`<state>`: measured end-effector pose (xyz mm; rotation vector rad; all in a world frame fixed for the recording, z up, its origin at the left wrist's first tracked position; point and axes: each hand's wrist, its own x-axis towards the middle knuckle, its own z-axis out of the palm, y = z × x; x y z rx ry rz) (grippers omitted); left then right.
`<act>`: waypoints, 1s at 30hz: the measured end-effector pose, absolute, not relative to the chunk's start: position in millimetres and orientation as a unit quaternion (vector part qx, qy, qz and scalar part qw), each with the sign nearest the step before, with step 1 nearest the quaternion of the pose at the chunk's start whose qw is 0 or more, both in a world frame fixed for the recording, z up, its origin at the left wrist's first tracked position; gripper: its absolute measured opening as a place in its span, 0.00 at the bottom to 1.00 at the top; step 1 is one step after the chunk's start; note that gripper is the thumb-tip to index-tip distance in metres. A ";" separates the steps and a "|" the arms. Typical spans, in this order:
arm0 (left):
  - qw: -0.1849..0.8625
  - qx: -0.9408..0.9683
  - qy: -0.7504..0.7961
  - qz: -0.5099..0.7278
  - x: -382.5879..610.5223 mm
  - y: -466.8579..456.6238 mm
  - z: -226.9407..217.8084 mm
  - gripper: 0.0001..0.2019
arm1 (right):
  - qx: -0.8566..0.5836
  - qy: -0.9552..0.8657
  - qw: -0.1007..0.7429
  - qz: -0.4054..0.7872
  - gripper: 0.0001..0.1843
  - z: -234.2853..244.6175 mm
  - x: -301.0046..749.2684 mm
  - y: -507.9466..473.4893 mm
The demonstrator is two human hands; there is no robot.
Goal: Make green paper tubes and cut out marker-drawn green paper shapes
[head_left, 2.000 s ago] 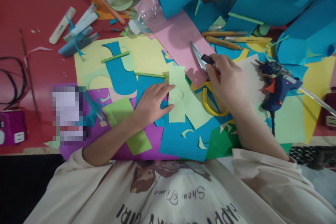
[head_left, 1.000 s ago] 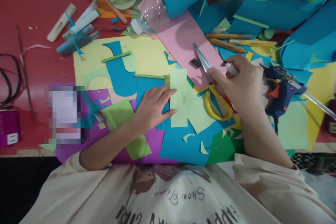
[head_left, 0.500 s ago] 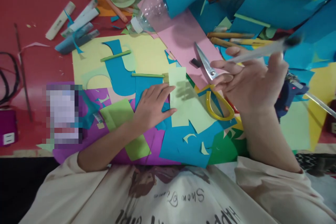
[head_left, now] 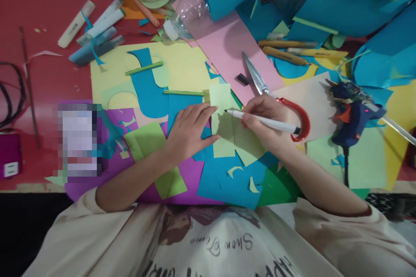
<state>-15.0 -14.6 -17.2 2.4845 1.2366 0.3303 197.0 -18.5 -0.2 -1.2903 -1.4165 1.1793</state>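
My right hand [head_left: 268, 123] grips a white marker [head_left: 276, 124] with a black tip. The tip is over a pale green paper strip [head_left: 222, 138], near its right edge; whether it touches I cannot tell. Flat and with fingers stretched, my left hand [head_left: 190, 130] lies at the strip's left edge, fingertips on it. Under the strip's right side is another pale green paper piece [head_left: 250, 147]. Scissors [head_left: 256, 75] with a red handle lie partly hidden behind my right hand. A small black cap [head_left: 242, 79] rests beside their blades on pink paper [head_left: 224, 39].
A blue glue gun [head_left: 352, 123] lies at the right, its cable running toward me. Clear plastic bottles [head_left: 191, 8] and several markers [head_left: 76, 24] lie farther back. A blurred-out phone-like object [head_left: 78, 140] is at the left. Paper offcuts [head_left: 253, 185] are scattered on blue paper [head_left: 221, 186].
My right hand has turned over and come down leftward with the marker, whose black tip now points at the pale green strip. My left hand has stayed in place.
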 end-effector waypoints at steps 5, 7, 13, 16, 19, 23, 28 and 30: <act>0.172 0.875 0.437 0.115 -14.6 -14.3 -18.2 0.27 | -0.534 -0.619 0.383 0.430 0.08 -1.7 197.1 -20.5; 0.174 0.872 0.441 0.118 -14.4 -14.1 -18.5 0.27 | -0.538 -0.632 0.373 0.415 0.08 -3.0 197.9 -21.4; 0.170 0.873 0.442 0.115 -13.6 -12.8 -17.7 0.28 | -0.542 -0.644 0.351 0.411 0.09 -4.7 199.2 -22.9; 0.162 0.875 0.441 0.116 -13.9 -12.7 -18.5 0.29 | -0.542 -0.640 0.344 0.421 0.10 -4.2 198.4 -22.6; 0.158 0.877 0.439 0.117 -14.3 -13.0 -19.8 0.29 | -0.542 -0.638 0.352 0.419 0.10 -3.6 197.1 -22.3; 0.154 0.879 0.435 0.120 -14.3 -13.0 -20.9 0.30 | -0.547 -0.631 0.347 0.427 0.10 -3.7 196.9 -22.5; 0.156 0.879 0.435 0.119 -14.5 -12.2 -21.1 0.31 | -0.549 -0.631 0.335 0.433 0.11 -3.9 197.6 -22.0; 0.160 0.878 0.436 0.120 -14.6 -12.2 -21.3 0.31 | -0.545 -0.639 0.331 0.430 0.11 -3.9 197.6 -21.6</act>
